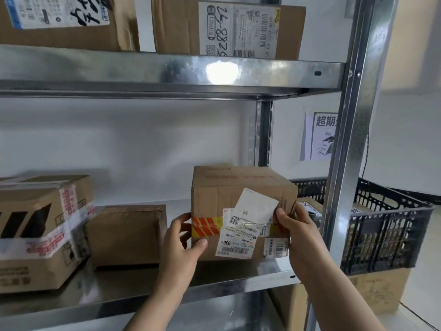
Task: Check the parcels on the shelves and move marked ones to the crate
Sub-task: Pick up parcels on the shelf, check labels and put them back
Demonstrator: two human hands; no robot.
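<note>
A brown cardboard parcel (241, 187) sits at the right end of the middle shelf (167, 283), its face creased and crossed by a band of red-and-yellow striped tape. Several white labels overlap on it: one blank card set askew, one with a QR code, one printed "030" upside down above barcodes. The left hand (183, 244) clasps the parcel's left edge, thumb on the front; the right hand (300, 237) clasps its right edge. To the right, beyond the shelf post, stands a black crate (386, 225) with boxes inside. On the upper shelf, a box (226, 27) bears a handwritten number, partly "882".
</note>
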